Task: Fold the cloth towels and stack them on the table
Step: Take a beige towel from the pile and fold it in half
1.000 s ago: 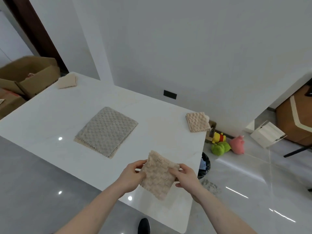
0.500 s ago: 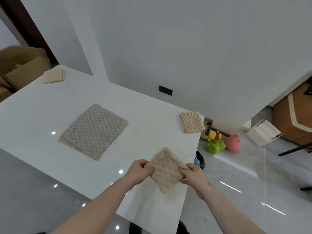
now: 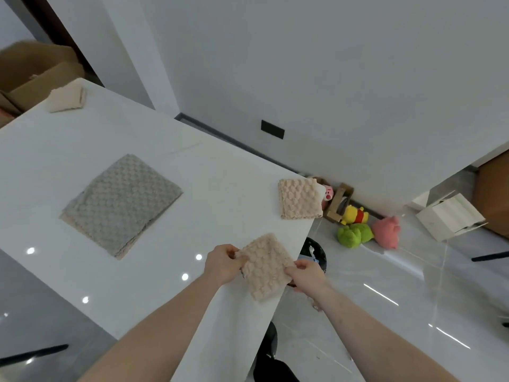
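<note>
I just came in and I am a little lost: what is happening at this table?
A person is folding towels. The left hand and right hand each pinch a side of a small folded beige textured towel above the white table. Another folded beige towel lies near the table's right edge, and a large grey towel lies flat, still unfolded.

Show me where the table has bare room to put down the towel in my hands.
Widest bare patch: between the grey towel and the folded beige towel by the table's right edge. More bare top lies between the grey towel and the small towel at the far corner. Tightest is the near right edge, where both hands hold the towel.
</note>
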Tool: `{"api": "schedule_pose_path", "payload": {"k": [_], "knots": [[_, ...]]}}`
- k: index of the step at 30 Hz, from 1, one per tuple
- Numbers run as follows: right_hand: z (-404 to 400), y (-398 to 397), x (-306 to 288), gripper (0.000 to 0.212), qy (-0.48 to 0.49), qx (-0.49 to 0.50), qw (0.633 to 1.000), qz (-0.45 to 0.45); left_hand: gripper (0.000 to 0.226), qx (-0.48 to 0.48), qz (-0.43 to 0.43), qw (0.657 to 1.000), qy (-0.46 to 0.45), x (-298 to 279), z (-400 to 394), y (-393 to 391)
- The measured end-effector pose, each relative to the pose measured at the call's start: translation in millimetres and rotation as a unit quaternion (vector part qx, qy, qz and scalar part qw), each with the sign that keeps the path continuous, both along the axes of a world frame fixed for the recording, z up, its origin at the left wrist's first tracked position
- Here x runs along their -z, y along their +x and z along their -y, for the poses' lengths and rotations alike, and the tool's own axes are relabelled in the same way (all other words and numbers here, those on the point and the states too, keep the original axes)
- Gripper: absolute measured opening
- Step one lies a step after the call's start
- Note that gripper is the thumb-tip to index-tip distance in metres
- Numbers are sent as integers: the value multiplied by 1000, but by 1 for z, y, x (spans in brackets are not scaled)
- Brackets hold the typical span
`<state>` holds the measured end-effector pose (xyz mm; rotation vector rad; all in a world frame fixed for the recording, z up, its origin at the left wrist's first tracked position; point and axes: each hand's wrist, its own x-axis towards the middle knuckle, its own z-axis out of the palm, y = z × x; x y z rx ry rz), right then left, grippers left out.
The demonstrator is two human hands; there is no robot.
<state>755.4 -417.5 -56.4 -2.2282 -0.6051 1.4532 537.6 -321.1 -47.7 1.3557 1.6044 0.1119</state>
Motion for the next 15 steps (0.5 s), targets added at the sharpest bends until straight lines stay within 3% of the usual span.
{"api": "schedule_pose_path", "payload": {"k": [15], "knots": [[-33,35,27,43,-2,-75,995,65,28,93,-130,987,29,44,-37,34]]}}
